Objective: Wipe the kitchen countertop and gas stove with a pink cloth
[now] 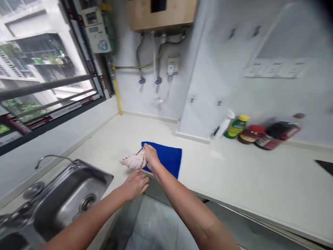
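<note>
My right hand [151,156] is closed round one end of a crumpled pale pink cloth [134,160], which sticks out to the left over the white counter [244,177]. Beneath and beside that hand a blue cloth [170,158] lies spread near the counter's front edge. Lower down, my left hand [136,184] is at the edge, its fingers curled in and its thumb side close under the pink cloth. Whatever those fingers hold, if anything, is hidden.
At left is a steel sink [109,178] with a thin curved faucet [53,157]. Along the back wall stand a white spray bottle [224,125], a green bottle with a yellow cap [236,127], a red-lidded jar [251,134] and a dark jug [274,135]. A yellow pipe [117,97] rises in the corner.
</note>
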A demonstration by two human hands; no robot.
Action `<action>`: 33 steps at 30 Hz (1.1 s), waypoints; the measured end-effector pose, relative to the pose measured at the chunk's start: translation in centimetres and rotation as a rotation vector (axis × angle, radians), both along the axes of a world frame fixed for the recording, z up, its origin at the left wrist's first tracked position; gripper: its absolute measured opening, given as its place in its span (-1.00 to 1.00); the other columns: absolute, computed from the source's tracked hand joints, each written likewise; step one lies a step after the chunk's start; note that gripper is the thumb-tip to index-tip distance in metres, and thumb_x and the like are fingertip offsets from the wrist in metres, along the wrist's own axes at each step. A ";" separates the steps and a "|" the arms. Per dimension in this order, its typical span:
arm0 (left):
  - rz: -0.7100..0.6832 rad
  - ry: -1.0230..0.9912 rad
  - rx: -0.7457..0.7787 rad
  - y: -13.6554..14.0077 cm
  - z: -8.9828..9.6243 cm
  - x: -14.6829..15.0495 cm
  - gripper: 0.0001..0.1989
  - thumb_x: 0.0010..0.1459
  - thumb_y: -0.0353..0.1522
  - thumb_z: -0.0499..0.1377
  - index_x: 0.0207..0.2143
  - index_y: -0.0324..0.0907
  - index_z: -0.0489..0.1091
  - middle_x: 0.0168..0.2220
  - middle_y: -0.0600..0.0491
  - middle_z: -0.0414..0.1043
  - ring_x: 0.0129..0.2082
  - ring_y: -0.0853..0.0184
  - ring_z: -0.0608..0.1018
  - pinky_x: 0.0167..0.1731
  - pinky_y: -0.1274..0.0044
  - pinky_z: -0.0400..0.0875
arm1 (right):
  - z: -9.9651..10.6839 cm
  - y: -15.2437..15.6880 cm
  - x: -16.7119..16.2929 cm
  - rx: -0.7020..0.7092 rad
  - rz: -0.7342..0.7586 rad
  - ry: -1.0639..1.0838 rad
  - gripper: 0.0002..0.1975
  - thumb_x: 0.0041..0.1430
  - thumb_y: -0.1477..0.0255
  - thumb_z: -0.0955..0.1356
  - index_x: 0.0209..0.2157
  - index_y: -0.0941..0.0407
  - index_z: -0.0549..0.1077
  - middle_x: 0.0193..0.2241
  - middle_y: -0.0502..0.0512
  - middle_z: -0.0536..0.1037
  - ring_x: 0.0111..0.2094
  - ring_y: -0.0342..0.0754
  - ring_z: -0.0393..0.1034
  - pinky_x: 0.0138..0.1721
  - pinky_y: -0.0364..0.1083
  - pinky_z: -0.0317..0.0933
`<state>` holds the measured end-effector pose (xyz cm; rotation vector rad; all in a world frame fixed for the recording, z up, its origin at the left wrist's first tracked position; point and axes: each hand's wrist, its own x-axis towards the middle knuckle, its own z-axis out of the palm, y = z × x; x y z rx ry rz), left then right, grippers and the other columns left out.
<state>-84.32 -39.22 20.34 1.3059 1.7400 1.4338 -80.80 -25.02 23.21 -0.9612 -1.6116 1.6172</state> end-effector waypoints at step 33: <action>-0.724 0.139 -0.139 34.1 -0.8 39.4 -0.43 0.00 -0.31 0.12 0.13 -0.13 0.26 0.06 -0.08 0.50 0.02 0.19 0.57 0.05 0.37 0.44 | -4.4 16.8 58.4 0.229 -0.616 -0.062 -0.50 0.29 0.08 0.30 0.14 0.03 0.44 0.05 0.15 0.53 0.06 0.08 0.38 0.16 0.10 0.19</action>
